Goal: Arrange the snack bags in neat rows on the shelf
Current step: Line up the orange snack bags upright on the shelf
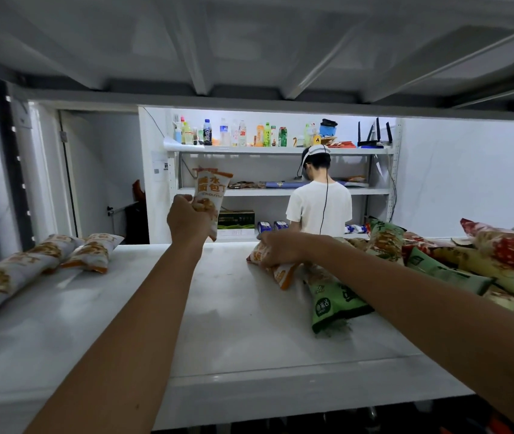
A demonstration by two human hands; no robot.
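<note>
Shelf [243, 339]: white, smooth, looks like painted metal, dull sheen with soft reflections. Deck above [249, 42]: same white sheet, folded ribs, matt. Held bag [210, 195] in left hand [188, 219]: glossy plastic film, crinkled where gripped. Orange bag [282, 274] gripped by right hand [277, 247]: same film, shiny. Green bag [334, 303]: plastic film, more satin, crimped end seal. Left-side bags [89, 252]: glossy, puffed. Far bottles [233, 133]: clear plastic. Person's T-shirt [319, 205]: matt cloth.
</note>
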